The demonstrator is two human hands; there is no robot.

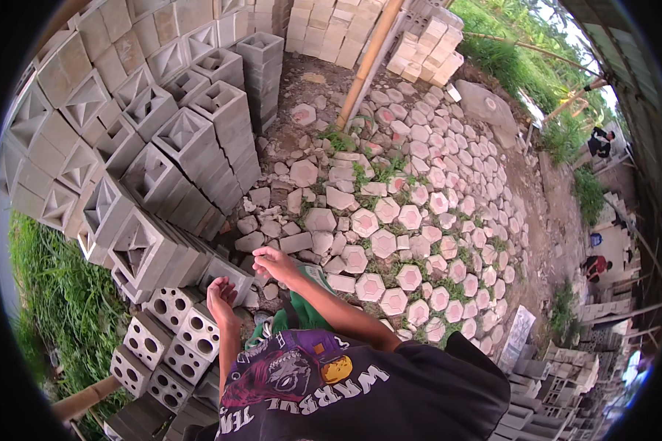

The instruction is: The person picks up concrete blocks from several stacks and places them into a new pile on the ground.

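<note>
Both my hands hover in front of my body with nothing visible in them. My left hand has its fingers loosely curled and a little apart. Just beyond it lies a grey concrete block, and I cannot tell whether my fingers touch it. My right hand is farther forward and to the right, its fingers bent but apart. Below it is the green cloth over my legs. Broken pieces of concrete lie on the ground beyond my right hand.
Stacked hollow grey blocks rise at my left, with blocks with round holes nearer. Hexagonal pavers cover the ground at right, weeds between them. A bamboo pole stands ahead. Two people are far right.
</note>
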